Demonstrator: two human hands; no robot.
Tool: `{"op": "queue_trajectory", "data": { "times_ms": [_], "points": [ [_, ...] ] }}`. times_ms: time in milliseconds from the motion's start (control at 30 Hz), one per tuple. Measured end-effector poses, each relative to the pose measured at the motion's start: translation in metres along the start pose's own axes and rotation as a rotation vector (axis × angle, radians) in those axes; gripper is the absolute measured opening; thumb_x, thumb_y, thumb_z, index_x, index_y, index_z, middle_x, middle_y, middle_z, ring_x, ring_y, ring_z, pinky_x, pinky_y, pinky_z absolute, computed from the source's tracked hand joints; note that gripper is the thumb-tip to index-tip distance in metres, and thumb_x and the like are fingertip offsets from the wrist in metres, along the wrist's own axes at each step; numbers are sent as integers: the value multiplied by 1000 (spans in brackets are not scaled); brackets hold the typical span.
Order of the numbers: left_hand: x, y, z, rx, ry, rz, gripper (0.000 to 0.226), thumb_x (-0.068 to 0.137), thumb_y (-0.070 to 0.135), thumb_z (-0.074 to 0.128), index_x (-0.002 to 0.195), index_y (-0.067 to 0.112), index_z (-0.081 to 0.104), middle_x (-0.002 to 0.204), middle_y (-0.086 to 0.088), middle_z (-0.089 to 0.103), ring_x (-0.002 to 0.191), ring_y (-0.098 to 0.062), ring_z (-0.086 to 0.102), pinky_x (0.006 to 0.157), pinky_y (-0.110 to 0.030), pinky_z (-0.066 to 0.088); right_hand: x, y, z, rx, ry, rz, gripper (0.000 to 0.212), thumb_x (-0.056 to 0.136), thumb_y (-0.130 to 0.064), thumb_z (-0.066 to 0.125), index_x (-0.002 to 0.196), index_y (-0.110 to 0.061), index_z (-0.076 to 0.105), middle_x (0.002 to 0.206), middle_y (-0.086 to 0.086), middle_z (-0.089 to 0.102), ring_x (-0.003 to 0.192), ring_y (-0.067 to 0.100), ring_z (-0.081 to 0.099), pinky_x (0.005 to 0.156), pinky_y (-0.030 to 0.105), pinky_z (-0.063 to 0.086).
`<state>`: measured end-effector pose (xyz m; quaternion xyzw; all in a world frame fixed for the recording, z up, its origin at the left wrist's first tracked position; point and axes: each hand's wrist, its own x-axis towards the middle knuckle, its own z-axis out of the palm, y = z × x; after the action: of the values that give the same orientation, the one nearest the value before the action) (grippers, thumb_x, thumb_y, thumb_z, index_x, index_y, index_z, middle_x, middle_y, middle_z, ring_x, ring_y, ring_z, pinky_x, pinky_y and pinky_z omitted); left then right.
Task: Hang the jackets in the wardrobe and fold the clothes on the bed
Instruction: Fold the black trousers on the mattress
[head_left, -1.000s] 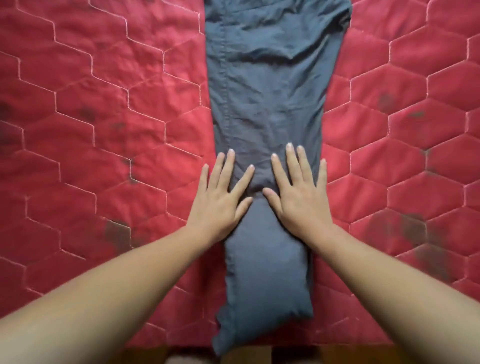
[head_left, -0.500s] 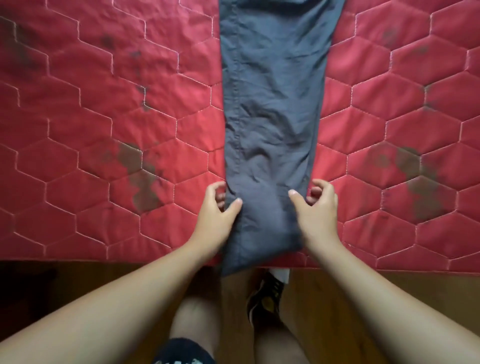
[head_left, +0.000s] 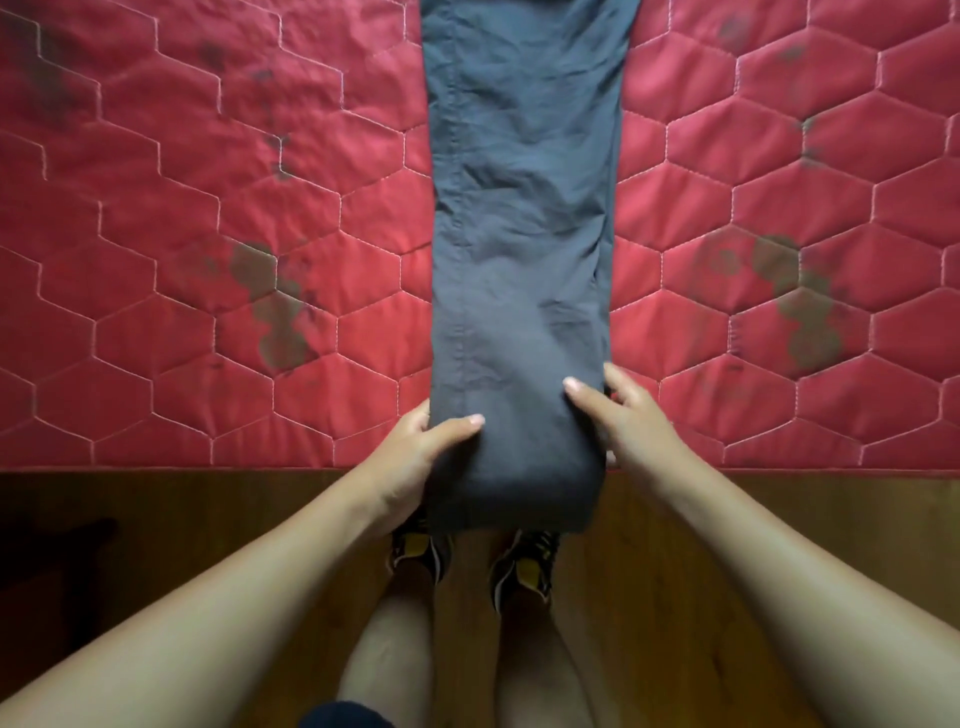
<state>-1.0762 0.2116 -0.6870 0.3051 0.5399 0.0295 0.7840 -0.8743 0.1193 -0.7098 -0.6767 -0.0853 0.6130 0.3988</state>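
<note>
At bed edge, left hand (head_left: 410, 457) and right hand (head_left: 631, 415) pinch grey trousers (head_left: 519, 260) at folded end. Soft, light, limp; best held by both side edges.

One grey trousers (head_left: 519, 234); one red quilt (head_left: 208, 218); two hands: left hand (head_left: 415, 457), right hand (head_left: 631, 423); two shoes (head_left: 418, 551).

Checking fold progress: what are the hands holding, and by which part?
The grey trousers, at their near end: left hand grips the left edge, right hand the right edge.
</note>
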Motion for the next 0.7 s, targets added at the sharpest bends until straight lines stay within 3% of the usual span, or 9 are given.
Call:
{"op": "queue_trajectory", "data": {
  "times_ms": [67,133,300,433,500,567,600,633,700],
  "points": [
    [-4,-8,-4,72,-38,-57,25,96,11,59,121,11,67,114,-7,75,107,-23,71,84,-28,57,-11,10,4,58,-84,145,10,98,-19,64,102,-12,70,80,-4,74,66,6,70,51,13,48],
    [-6,-16,-7,94,-58,-98,25,96,10,61,119,7,68,113,-9,75,106,-24,72,83,-28,58,-20,24,3,40,-72,211,15,96,-17,66,100,-5,73,81,1,76,67,8,72,52,15,50],
    [0,-47,-19,223,51,-108,19,93,10,69,111,5,71,109,-10,76,104,-26,73,93,-42,58,-29,63,1,-37,53,220,22,99,-27,64,103,-9,76,99,5,79,94,21,75,65,25,53],
    [6,-68,-29,495,-6,-193,14,95,25,70,105,16,74,96,0,78,93,-17,74,91,-40,59,-28,87,5,-559,-3,244,29,103,-42,55,107,-18,71,106,1,75,100,25,70,86,46,57],
    [11,-59,-32,872,86,-170,32,95,49,61,84,20,70,74,5,70,78,-18,68,76,-34,54,-26,79,3,-975,29,230,42,100,-59,46,107,-22,63,105,2,70,99,28,66,83,43,54],
    [18,-41,-34,1282,345,-5,42,93,61,51,79,23,59,77,4,62,80,-24,64,72,-36,52,-18,61,2,-1226,238,79,43,100,-60,43,100,-19,55,100,5,64,95,33,63,78,44,54],
    [24,-29,-34,1358,443,155,37,94,59,49,85,24,56,85,3,61,84,-25,63,74,-40,53,-10,51,3,-1240,330,-87,39,100,-54,45,102,-16,54,101,7,61,97,35,61,77,45,53],
    [31,-16,-32,1370,494,327,33,95,54,50,96,22,56,96,0,60,93,-27,62,79,-44,54,0,39,6,-1203,386,-292,34,100,-45,49,108,-13,56,107,10,59,102,36,59,80,47,52],
    [59,3,-28,1360,479,639,40,98,45,50,129,19,53,129,-9,53,125,-31,50,104,-50,46,33,20,19,-1160,416,-634,38,97,-34,56,127,-10,58,129,15,56,122,38,53,96,51,49]
  ]
}}
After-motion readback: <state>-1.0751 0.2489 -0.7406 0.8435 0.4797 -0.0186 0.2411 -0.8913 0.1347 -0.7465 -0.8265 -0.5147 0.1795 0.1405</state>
